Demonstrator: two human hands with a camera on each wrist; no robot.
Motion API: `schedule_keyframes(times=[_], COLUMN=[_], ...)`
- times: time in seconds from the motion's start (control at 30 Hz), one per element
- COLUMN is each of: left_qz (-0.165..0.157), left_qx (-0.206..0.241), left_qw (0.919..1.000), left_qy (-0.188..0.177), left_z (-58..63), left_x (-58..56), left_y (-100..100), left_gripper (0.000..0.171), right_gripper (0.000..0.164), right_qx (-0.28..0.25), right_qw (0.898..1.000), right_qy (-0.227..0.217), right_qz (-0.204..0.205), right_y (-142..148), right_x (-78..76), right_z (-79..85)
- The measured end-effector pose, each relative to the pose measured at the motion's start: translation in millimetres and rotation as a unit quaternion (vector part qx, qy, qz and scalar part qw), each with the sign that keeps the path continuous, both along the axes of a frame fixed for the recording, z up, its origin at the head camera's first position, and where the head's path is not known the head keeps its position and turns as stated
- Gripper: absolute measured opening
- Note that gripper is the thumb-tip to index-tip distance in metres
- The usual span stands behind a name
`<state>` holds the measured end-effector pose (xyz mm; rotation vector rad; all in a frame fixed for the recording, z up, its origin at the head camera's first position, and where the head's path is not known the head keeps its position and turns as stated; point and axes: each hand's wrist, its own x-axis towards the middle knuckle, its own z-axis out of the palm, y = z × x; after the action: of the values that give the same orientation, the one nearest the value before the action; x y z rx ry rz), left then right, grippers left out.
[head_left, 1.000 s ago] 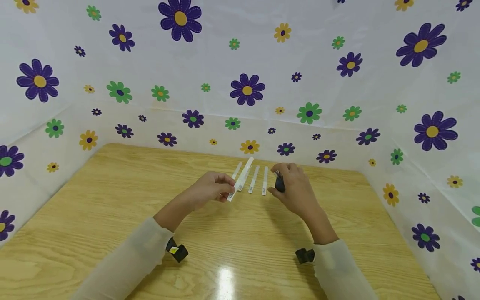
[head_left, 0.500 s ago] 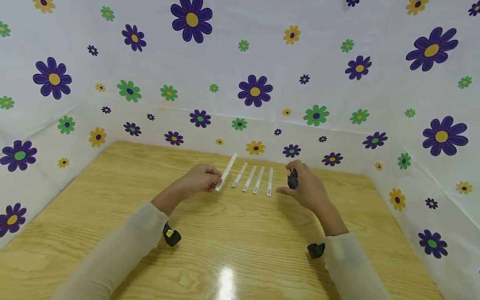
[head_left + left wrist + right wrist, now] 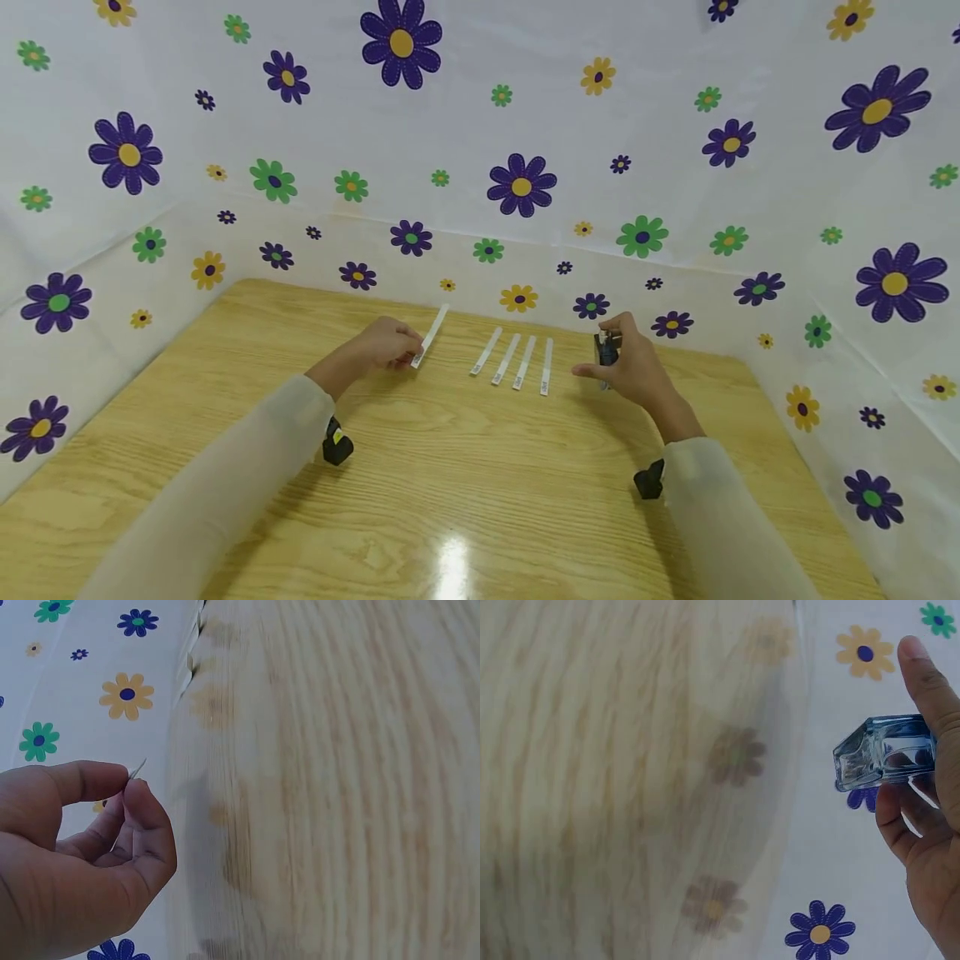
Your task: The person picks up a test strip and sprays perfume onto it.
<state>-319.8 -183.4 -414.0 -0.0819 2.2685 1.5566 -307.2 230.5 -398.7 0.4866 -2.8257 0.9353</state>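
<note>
My left hand (image 3: 384, 343) pinches the lower end of a white paper strip (image 3: 435, 330), which slants up and away, left of the other strips. Seen almost edge-on in the left wrist view, that strip (image 3: 139, 768) pokes out between thumb and finger. Several similar strips (image 3: 507, 358) with small dark print at their near ends lie side by side on the table. To their right, my right hand (image 3: 637, 362) holds a small dark-looking bottle (image 3: 606, 350). In the right wrist view the bottle (image 3: 885, 754) is clear bluish glass with faceted edges; the fingers hide one end.
The wooden table (image 3: 450, 467) ends at a white flower-print cloth (image 3: 450, 125) hanging behind and at both sides. Black wrist cameras, left (image 3: 337, 443) and right (image 3: 649, 480), sit by the sleeves. A light reflection shines on the near tabletop.
My left hand has carried its strip leftward, away from above the row. My right hand has shifted right with the bottle. The head view has turned slightly left.
</note>
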Motion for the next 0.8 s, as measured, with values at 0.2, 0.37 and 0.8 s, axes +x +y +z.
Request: schedule_keyframes(times=[0.2, 0.37, 0.8], left_qz=[-0.006, -0.021, -0.015], left_qx=[-0.022, -0.036, -0.040], left_qw=[0.9997, 0.9991, 0.9986], left_qy=[-0.004, -0.002, -0.030], left_z=[-1.9, -2.6, -5.2], left_x=[-6.7, -8.4, -13.2], left_y=[-3, -2, 1], left_gripper=[0.029, 0.028, 0.019], right_gripper=[0.092, 0.094, 0.090], right_qx=[0.028, 0.037, 0.023], right_qw=[0.999, 0.999, 0.999], right_qy=[0.002, 0.001, -0.017], right_qz=[-0.020, -0.031, -0.034], right_y=[3, 5, 4], right_x=[-7.0, -12.4, -20.1], right_z=[-7.2, -15.9, -19.8])
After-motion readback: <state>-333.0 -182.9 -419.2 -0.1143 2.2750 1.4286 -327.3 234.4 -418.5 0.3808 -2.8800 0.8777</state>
